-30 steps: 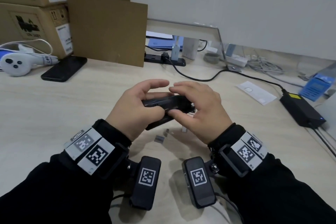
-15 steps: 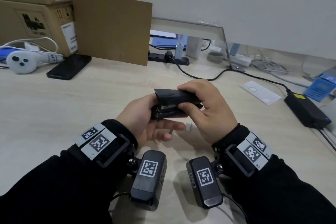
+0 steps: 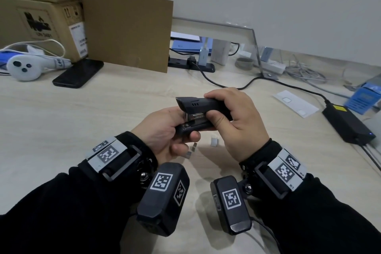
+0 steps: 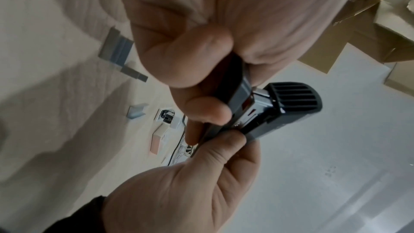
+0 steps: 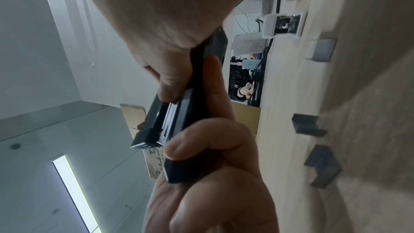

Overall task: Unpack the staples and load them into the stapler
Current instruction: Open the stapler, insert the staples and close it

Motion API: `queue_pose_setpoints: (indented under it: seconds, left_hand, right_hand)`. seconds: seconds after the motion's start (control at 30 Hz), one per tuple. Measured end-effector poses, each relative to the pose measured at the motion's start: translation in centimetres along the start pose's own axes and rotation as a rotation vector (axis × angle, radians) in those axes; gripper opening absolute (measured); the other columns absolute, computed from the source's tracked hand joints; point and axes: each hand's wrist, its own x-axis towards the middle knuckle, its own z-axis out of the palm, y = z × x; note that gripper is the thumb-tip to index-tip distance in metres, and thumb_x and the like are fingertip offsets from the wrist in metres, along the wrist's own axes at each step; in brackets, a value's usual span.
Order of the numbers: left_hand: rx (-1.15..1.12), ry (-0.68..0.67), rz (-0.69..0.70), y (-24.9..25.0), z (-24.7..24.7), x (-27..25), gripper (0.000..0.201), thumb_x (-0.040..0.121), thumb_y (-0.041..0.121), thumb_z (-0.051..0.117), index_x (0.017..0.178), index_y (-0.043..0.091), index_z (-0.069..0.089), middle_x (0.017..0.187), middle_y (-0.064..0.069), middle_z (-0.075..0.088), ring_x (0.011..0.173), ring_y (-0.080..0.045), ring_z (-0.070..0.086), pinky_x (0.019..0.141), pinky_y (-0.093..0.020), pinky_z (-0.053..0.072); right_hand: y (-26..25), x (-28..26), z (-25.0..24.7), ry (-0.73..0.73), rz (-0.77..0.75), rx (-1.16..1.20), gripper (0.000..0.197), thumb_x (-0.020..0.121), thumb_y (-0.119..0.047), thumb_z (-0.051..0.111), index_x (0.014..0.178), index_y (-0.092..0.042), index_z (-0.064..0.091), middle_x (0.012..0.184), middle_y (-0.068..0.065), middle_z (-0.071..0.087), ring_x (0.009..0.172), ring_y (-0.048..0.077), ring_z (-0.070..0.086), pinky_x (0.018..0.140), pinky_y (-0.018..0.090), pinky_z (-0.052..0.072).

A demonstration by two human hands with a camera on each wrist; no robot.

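Note:
A small black stapler (image 3: 195,112) (image 4: 277,105) (image 5: 170,123) is held above the desk between both hands. My left hand (image 3: 169,132) cups its base from below, fingers curled under it. My right hand (image 3: 233,117) grips the top cover, thumb on the near side, and the cover stands lifted a little from the metal magazine. Short grey staple strips (image 3: 190,150) (image 4: 121,50) (image 5: 322,164) and a white piece (image 3: 214,142) lie on the desk below the hands.
A black phone (image 3: 78,73) and a white controller (image 3: 26,67) lie at the left, before cardboard boxes (image 3: 51,18). A power brick (image 3: 348,125) with its cable, a white card (image 3: 294,103) and a blue box (image 3: 365,97) sit at the right.
The stapler has been raised off the desk and turned. My left hand went from on top to under its base, and my right hand now grips the cover, which stands slightly lifted.

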Motion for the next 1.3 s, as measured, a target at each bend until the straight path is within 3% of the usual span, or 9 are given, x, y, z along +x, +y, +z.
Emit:
queue_pose_setpoints:
  seconds: [0.17, 0.37, 0.5, 0.67, 0.83, 0.9, 1.07, 1.17, 1.3]
  left_hand:
    - [-0.024, 0.004, -0.004, -0.1, -0.1, -0.1, 0.032, 0.100, 0.008, 0.036, 0.111, 0.008, 0.066, 0.088, -0.012, 0.072, 0.048, -0.009, 0.051, 0.030, -0.014, 0.021]
    - [0.064, 0.025, 0.013, -0.6, 0.4, -0.3, 0.031, 0.096, 0.011, 0.044, 0.109, 0.011, 0.072, 0.075, -0.004, 0.070, 0.050, -0.010, 0.053, 0.032, -0.015, 0.022]
    - [0.032, -0.019, -0.042, -0.6, 0.2, 0.0, 0.033, 0.098, 0.016, 0.046, 0.122, 0.009, 0.068, 0.092, -0.008, 0.068, 0.053, -0.009, 0.058, 0.031, -0.015, 0.027]
    - [0.031, -0.061, -0.044, -0.4, 0.0, 0.1, 0.032, 0.096, 0.015, 0.051, 0.123, 0.006, 0.068, 0.092, -0.009, 0.062, 0.051, -0.008, 0.050, 0.030, -0.013, 0.023]
    - [0.025, -0.062, -0.057, -1.0, 0.0, 0.3, 0.029, 0.097, 0.009, 0.049, 0.114, 0.007, 0.073, 0.099, -0.017, 0.065, 0.052, -0.013, 0.053, 0.029, -0.014, 0.025]
    - [0.049, -0.069, -0.037, -1.2, 0.1, 0.3, 0.029, 0.098, 0.010, 0.049, 0.112, 0.009, 0.074, 0.101, -0.019, 0.063, 0.052, -0.013, 0.053, 0.030, -0.014, 0.025]
    - [0.096, -0.058, -0.028, -1.2, 0.3, 0.3, 0.026, 0.100, 0.013, 0.050, 0.110, 0.011, 0.074, 0.095, -0.018, 0.064, 0.049, -0.013, 0.052, 0.031, -0.012, 0.024]
    - [0.122, -0.055, -0.021, -1.5, 0.3, 0.4, 0.026, 0.101, 0.019, 0.051, 0.106, 0.014, 0.076, 0.093, -0.017, 0.066, 0.050, -0.014, 0.053, 0.031, -0.012, 0.025]
    - [0.133, -0.075, 0.010, -1.4, 0.2, 0.3, 0.026, 0.101, 0.021, 0.051, 0.110, 0.018, 0.076, 0.088, -0.012, 0.067, 0.051, -0.015, 0.054, 0.031, -0.014, 0.026]
  right_hand:
    - [-0.3, 0.0, 0.0, -0.017, 0.029, 0.005, 0.028, 0.086, -0.029, 0.056, 0.111, -0.018, 0.064, 0.103, -0.009, 0.062, 0.098, 0.016, 0.056, 0.091, 0.039, 0.043]
    - [-0.2, 0.3, -0.3, -0.083, 0.021, -0.029, 0.036, 0.081, -0.046, 0.063, 0.112, -0.029, 0.066, 0.099, -0.011, 0.065, 0.095, 0.016, 0.061, 0.086, 0.055, 0.045]
    - [-0.1, 0.3, -0.3, -0.117, -0.016, -0.079, 0.025, 0.083, -0.045, 0.058, 0.101, -0.029, 0.064, 0.095, -0.013, 0.066, 0.090, 0.016, 0.061, 0.086, 0.056, 0.042]
    - [-0.3, 0.2, 0.1, -0.099, -0.020, -0.059, 0.026, 0.086, -0.040, 0.055, 0.101, -0.021, 0.063, 0.090, -0.008, 0.063, 0.083, 0.019, 0.056, 0.080, 0.048, 0.044]
    - [-0.9, 0.0, 0.0, 0.112, 0.179, 0.271, 0.022, 0.096, -0.052, 0.047, 0.097, -0.031, 0.054, 0.078, 0.001, 0.055, 0.068, 0.017, 0.053, 0.063, 0.047, 0.049]
    - [-1.0, 0.0, -0.1, 0.147, 0.196, 0.275, 0.028, 0.096, -0.055, 0.045, 0.097, -0.029, 0.053, 0.081, 0.008, 0.057, 0.068, 0.025, 0.056, 0.062, 0.050, 0.050]
    - [-0.9, 0.1, -0.2, 0.328, 0.336, 0.446, 0.016, 0.103, -0.038, 0.038, 0.100, -0.027, 0.050, 0.090, 0.014, 0.068, 0.074, 0.034, 0.070, 0.069, 0.054, 0.058]
    - [-0.7, 0.4, -0.4, 0.422, 0.467, 0.562, 0.020, 0.105, -0.038, 0.033, 0.101, -0.025, 0.048, 0.086, 0.015, 0.072, 0.075, 0.033, 0.074, 0.067, 0.049, 0.057]
    - [-0.2, 1.0, -1.3, 0.570, 0.767, 0.824, 0.034, 0.105, -0.045, 0.033, 0.108, -0.019, 0.055, 0.085, 0.015, 0.077, 0.077, 0.036, 0.075, 0.060, 0.039, 0.055]
